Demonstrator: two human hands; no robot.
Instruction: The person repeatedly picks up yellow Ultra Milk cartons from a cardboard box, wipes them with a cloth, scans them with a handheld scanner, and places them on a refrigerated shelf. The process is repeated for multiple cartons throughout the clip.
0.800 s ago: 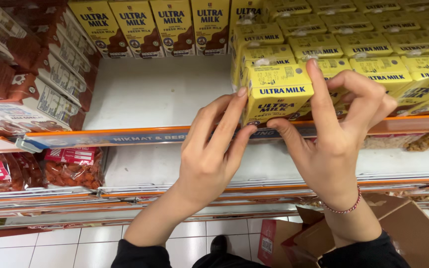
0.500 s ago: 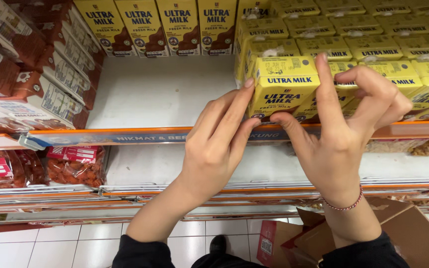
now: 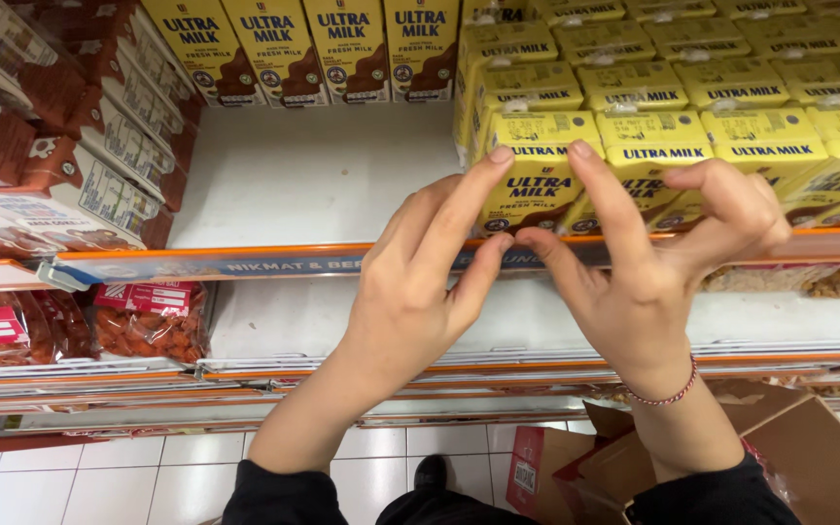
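A small yellow milk carton (image 3: 537,170) stands at the front of the white shelf (image 3: 313,175), leftmost in a block of like yellow cartons (image 3: 731,87). My left hand (image 3: 420,292) has two fingertips on the carton's top left edge and its thumb at the lower front. The index finger of my right hand (image 3: 653,262) lies on the top right and its thumb meets the left thumb at the carton's base. A red bead bracelet (image 3: 668,397) circles my right wrist.
Taller yellow-and-brown cartons (image 3: 342,49) line the shelf's back; brown cartons (image 3: 80,146) lie stacked at left. The shelf has an orange front rail (image 3: 245,261). Red snack bags (image 3: 148,321) sit on the shelf below. An open cardboard box (image 3: 809,457) stands on the tiled floor (image 3: 99,476).
The carton has come down from in front of the row onto the shelf and now stands in line with the others. Both hands went down and inward with it.
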